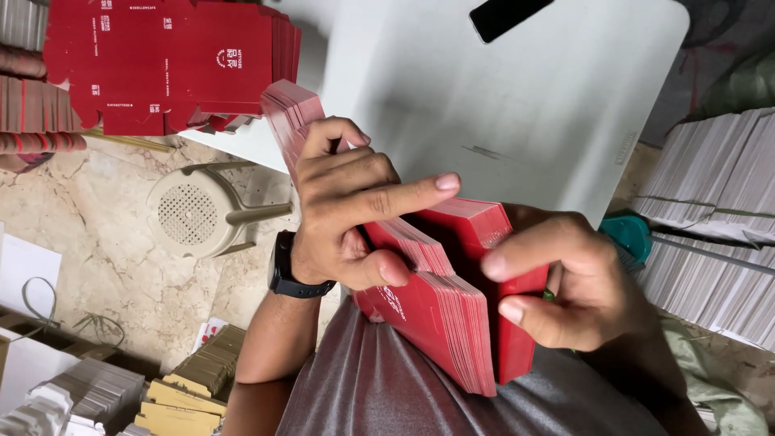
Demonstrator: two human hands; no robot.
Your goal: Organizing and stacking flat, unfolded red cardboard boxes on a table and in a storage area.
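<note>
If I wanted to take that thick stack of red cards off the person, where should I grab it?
Probably by its long flat faces, pinching across the thickness from the free end. The stack of red cards is fanned and loose, braced against the person's body, with the left hand and right hand clamping its sides; gripping only a few edges would likely let cards slip.

Even soft daylight, faint shadows, sharp focus, no glare

White table (525,97) beyond the fingers, bearing flat red cartons (169,56) far off the left fingertips and a black slab (508,16) past the right fingertips, at the edge.
</note>
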